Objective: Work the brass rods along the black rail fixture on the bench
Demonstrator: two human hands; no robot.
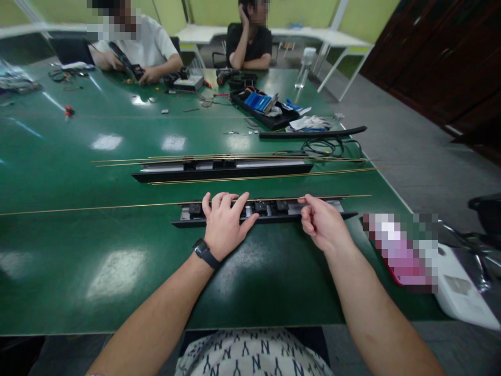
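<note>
A black and silver metal channel (297, 216) with several black blocks (260, 208) inside lies crosswise in front of me. Along its far edge runs a long thin brass-coloured rod (129, 207), reaching well past the channel on the left. My left hand (227, 224), a black watch (206, 252) on its wrist, rests palm down over the channel with its fingers spread. At the right part of the channel, my right hand (321, 222) has its other fingers curled and pinches the rod between thumb and forefinger.
Beyond lies a second metal channel (250, 170) with thin rods (266, 177) alongside. A black strip (313, 133), coiled cable (323, 148) and black tray (270, 117) are farther back. A pink item (403, 250) and white device (462, 287) lie right. Two people sit opposite.
</note>
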